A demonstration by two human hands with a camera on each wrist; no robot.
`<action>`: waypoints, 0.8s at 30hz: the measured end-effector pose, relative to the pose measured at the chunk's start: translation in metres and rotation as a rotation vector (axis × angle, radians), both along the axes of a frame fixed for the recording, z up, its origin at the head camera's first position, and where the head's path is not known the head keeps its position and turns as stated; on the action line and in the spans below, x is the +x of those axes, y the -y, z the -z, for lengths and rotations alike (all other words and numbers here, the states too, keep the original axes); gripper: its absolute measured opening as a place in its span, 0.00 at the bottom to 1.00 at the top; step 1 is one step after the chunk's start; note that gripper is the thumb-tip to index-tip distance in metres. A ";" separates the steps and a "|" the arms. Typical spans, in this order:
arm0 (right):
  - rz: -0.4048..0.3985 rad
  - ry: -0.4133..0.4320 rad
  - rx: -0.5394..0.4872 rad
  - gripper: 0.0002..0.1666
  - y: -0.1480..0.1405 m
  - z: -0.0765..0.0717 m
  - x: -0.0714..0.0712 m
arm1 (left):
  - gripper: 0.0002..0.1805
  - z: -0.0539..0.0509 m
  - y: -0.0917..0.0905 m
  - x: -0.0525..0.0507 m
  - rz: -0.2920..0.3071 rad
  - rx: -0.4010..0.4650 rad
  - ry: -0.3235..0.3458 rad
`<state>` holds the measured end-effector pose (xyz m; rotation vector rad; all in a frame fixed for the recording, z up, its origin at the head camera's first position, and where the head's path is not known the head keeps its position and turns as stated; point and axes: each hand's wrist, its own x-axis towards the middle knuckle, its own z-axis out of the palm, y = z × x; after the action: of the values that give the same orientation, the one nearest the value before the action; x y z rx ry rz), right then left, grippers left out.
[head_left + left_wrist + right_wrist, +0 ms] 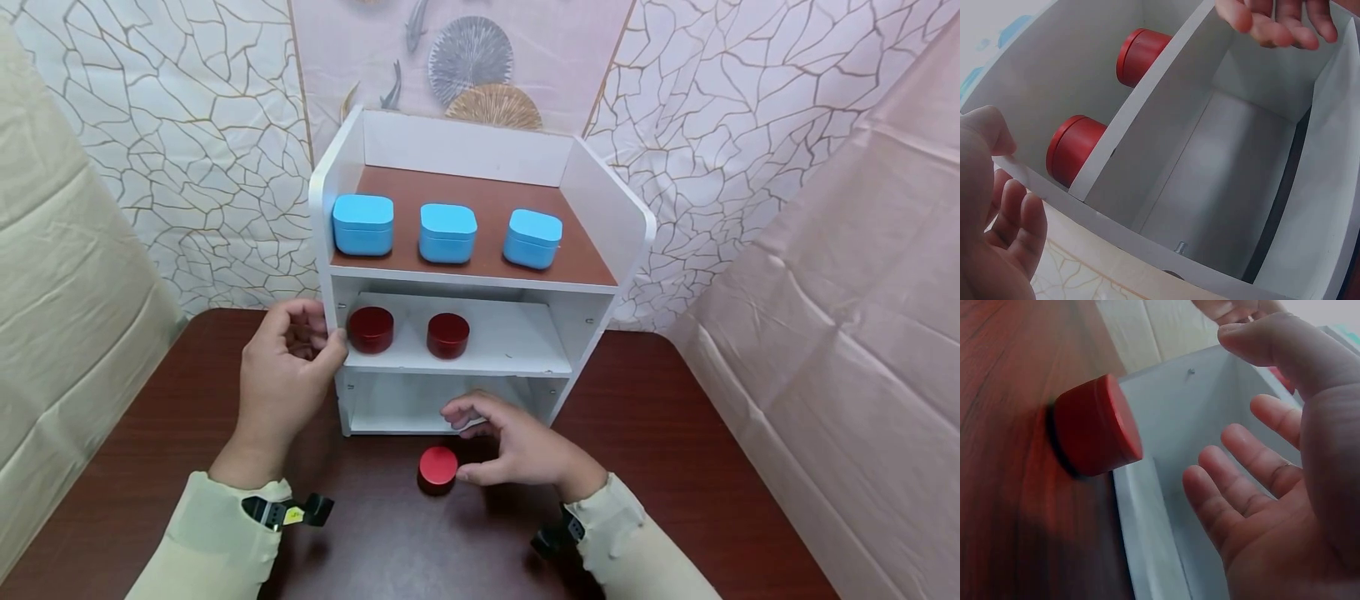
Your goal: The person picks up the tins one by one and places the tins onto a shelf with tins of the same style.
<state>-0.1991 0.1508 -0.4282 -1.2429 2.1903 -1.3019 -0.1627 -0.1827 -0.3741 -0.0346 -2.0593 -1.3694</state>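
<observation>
A small white shelf unit (pixel 450 371) stands on the dark table. My left hand (pixel 285 367) holds its left side panel, thumb at the front edge and fingers curled on the outer side. On the table in front of the unit is a round red tin (pixel 437 468), lid up. My right hand (pixel 517 437) is just right of this tin, fingers spread and holding nothing; in the right wrist view the red tin (pixel 1097 425) is apart from the fingers. Two more round red tins, one at the left (pixel 371 330) and one near the middle (pixel 448 335), sit on the middle shelf.
Three light blue boxes, at left (pixel 363 225), middle (pixel 447 233) and right (pixel 532 238), stand in a row on the brown top shelf (pixel 465 185). Behind the unit is a patterned wall covering (pixel 202 142). Beige cloth (pixel 840 350) hangs at both sides of the table (pixel 360 542).
</observation>
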 end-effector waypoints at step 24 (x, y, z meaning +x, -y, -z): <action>0.000 0.075 0.161 0.48 0.009 0.043 -0.005 | 0.19 0.000 0.000 0.000 -0.008 -0.006 0.010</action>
<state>-0.2046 0.1420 -0.4713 -1.1152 2.1931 -1.1282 -0.1630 -0.1823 -0.3742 -0.0218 -2.0699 -1.3609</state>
